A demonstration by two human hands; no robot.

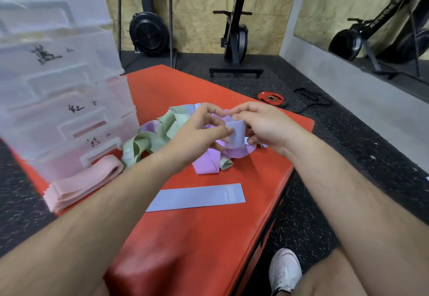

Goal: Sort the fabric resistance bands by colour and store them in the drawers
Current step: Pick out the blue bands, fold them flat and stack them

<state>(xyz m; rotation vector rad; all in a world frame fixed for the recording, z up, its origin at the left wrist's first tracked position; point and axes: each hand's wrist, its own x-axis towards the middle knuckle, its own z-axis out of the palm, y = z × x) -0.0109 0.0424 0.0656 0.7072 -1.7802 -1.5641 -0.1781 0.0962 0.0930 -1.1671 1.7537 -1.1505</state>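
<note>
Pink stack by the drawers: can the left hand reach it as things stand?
Probably yes: the pink stack lies uncovered, nothing between it and the left hand, though that hand is pinching a blue band.

The drawers (58,114) bear black handwritten marks — too blurred to read.

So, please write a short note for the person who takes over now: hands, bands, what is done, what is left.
Left hand and right hand both pinch one curled pale blue fabric band above the tangled pile of green and lilac bands on the red padded mat.
Done: a second pale blue band lies flat near the front; pink bands are stacked beside the clear plastic drawer unit.
Left: flatten the held band, sort the pile, store every colour in the drawers.
</note>
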